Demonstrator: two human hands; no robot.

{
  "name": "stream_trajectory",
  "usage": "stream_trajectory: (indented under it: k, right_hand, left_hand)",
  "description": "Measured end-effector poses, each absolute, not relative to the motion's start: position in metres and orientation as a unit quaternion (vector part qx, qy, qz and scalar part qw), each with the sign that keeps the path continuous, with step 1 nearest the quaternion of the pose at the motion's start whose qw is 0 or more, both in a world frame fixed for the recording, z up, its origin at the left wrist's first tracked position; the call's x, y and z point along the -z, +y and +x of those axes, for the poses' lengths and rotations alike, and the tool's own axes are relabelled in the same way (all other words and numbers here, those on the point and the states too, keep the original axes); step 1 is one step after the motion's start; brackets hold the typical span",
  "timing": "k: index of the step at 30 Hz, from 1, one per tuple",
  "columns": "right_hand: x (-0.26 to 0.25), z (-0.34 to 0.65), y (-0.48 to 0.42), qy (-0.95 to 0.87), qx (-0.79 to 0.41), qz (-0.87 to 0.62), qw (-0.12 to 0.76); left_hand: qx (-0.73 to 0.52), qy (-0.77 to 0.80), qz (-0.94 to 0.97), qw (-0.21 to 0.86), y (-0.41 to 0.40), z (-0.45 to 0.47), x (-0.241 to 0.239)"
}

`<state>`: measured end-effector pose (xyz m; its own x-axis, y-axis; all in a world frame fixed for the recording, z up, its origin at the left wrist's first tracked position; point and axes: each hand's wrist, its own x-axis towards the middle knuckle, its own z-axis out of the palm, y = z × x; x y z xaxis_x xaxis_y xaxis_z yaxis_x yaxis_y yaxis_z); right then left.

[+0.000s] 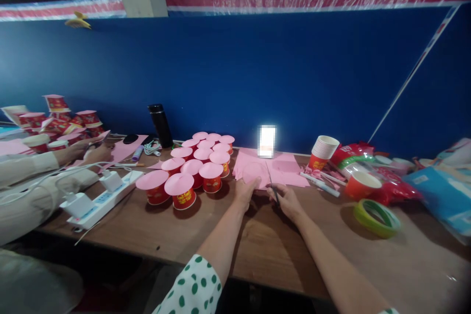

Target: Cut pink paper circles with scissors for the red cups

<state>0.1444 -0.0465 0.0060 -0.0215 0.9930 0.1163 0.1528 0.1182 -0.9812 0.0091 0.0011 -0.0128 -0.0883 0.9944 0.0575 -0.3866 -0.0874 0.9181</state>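
Note:
My left hand (246,193) is closed on the near edge of a piece of pink paper (254,172), which looks roughly round. In my right hand (287,201) is a pair of scissors (274,191), its blades pointing away from me beside the paper's right edge. Whether the blades touch the paper I cannot tell. Beneath and behind lie more pink sheets (290,170). Left of my hands stand several red paper cups (184,200), each topped by a pink paper disc (179,184).
A bright phone (267,141) leans on the blue wall. To the right are stacked cups (324,151), a marker (320,184), and a green tape roll (377,218). Leftward are a black bottle (161,126), a power strip (106,201) with cables, and a co-worker's hands (96,153) among more cups.

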Motion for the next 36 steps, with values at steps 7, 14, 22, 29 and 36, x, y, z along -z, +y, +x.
stream_trajectory:
  k: [7,14,22,29,36]
  right_hand:
    - [-0.0069,0.1443,-0.0469,-0.576,-0.424,-0.505,0.483]
    - [-0.0045,0.1449,-0.0458,-0.567,-0.436,-0.506,0.482]
    - [-0.0062,0.1441,-0.0472,-0.566,-0.432,-0.51,0.482]
    - [-0.0038,0.1447,-0.0456,-0.57,-0.429,-0.505,0.485]
    - [-0.0029,0.1462,-0.044,-0.576,-0.426,-0.507,0.479]
  left_hand:
    - [-0.626,0.393,0.401,0.542,0.0013,0.0087,0.0132]
    - [-0.632,0.397,0.391,0.538,0.0033,0.0096,0.0164]
    - [-0.634,0.404,0.39,0.532,0.0055,0.0103,0.0192]
    - [-0.634,0.396,0.399,0.53,0.0049,0.0095,0.0192]
    - [-0.631,0.387,0.404,0.538,0.003,0.0091,0.0169]
